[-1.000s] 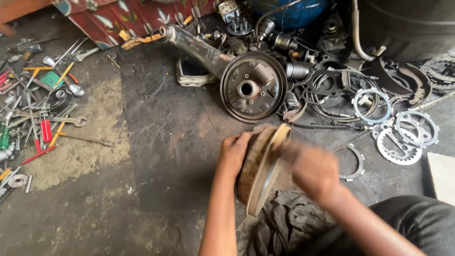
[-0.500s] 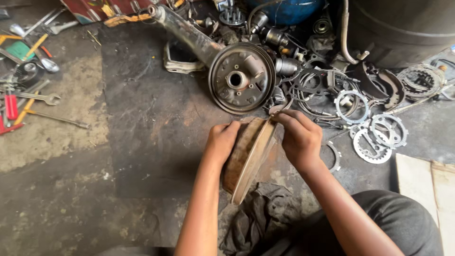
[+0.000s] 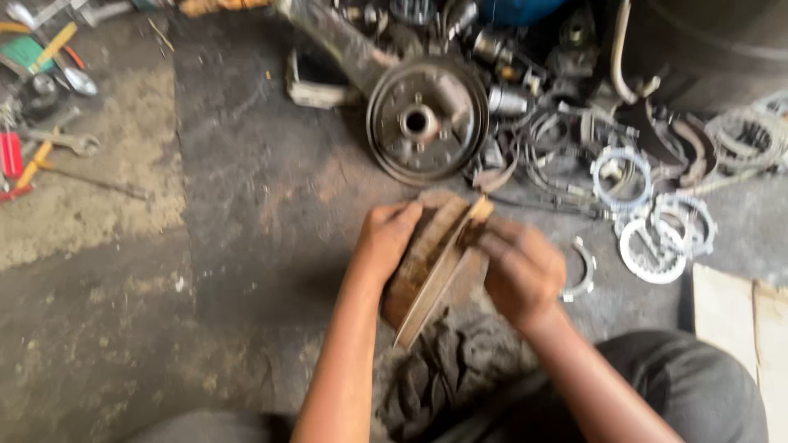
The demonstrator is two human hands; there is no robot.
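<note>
right hand [image 3: 521, 275] shifted lower; both hands' fingers grasping rusty curved brake shoe [image 3: 431, 262], left hand [image 3: 386, 242] opposite.

We see the whole view smeared by motion blur; the rusty curved part [image 3: 431, 262] loses its edges between left hand [image 3: 386, 238] and right hand [image 3: 521, 271]. The top edge crops the tools [image 3: 49, 74]; the parts heap [image 3: 574, 123] blurs together.

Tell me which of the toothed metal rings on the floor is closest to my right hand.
The pale ring lying lowest, just right of your right hand. The other rings sit farther up among the parts.
</note>
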